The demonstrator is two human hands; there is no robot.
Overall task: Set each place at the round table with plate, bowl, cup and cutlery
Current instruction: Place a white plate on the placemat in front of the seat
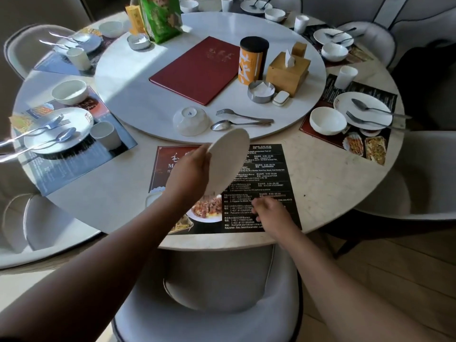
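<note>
Your left hand point(190, 172) is raised at arm's reach, gripping a tilted plate point(228, 164) by its edge; your right hand point(270, 212) sits lower (knuckles up), fingers point(260, 209) seemingly curled, though blurred.

I'm seeing both forearms showing bare from elbow to wrist, the left hand point(190, 175) and right hand point(271, 212) bare too.

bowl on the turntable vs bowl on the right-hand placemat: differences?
The turntable bowl lies upside down, foot up; the placemat bowl stands upright. The turntable bowl sits beside a loose fork and spoon; the placemat bowl sits beside a plate with cutlery on it. Both are white and look alike in shape.
</note>
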